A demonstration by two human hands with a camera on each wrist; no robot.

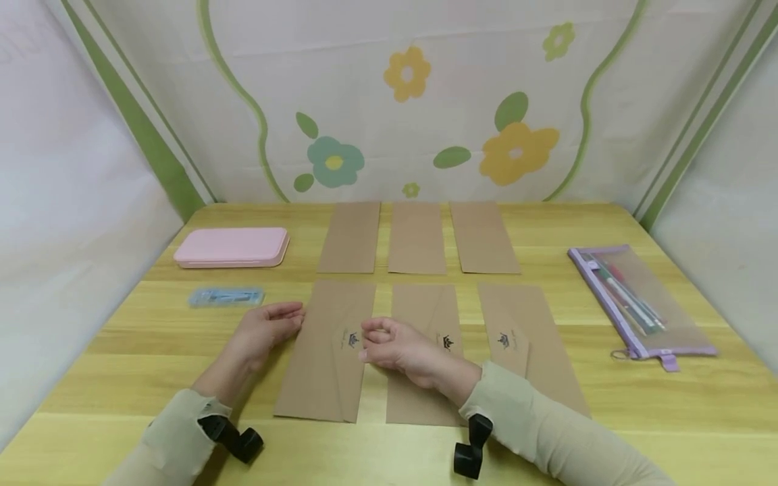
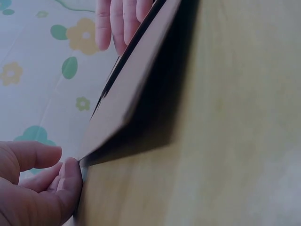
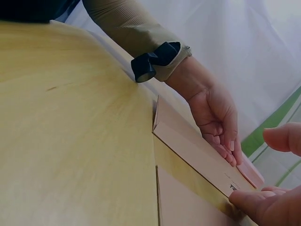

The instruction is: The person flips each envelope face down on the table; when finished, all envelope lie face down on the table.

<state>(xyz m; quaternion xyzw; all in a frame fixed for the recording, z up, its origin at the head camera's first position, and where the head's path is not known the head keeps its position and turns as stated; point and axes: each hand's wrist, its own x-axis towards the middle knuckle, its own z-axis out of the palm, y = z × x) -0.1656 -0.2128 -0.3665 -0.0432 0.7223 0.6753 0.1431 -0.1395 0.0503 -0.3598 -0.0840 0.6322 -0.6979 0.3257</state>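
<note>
Kraft-paper envelopes lie on the table in two rows. My left hand (image 1: 261, 332) is at the left edge of the front-left envelope (image 1: 316, 351), fingers loosely bent and fingertips beside the paper. Opposite it, my right hand (image 1: 404, 351) reaches over the front-middle envelope (image 1: 419, 398), its fingertips at the front-left envelope's right edge. Thumb and fingers stand apart in the right wrist view, where the right hand (image 3: 270, 202) appears close up. The front-right envelope (image 1: 553, 351) lies partly beneath the right forearm. Small crown prints mark the front envelopes' flaps.
Three more envelopes (image 1: 416, 239) form the back row. On the left are a pink case (image 1: 234, 244) and a small clear-blue packet (image 1: 225, 296). A mesh zip pouch (image 1: 662, 290) with pens lies right. A flowered curtain (image 1: 377, 101) stands behind the table.
</note>
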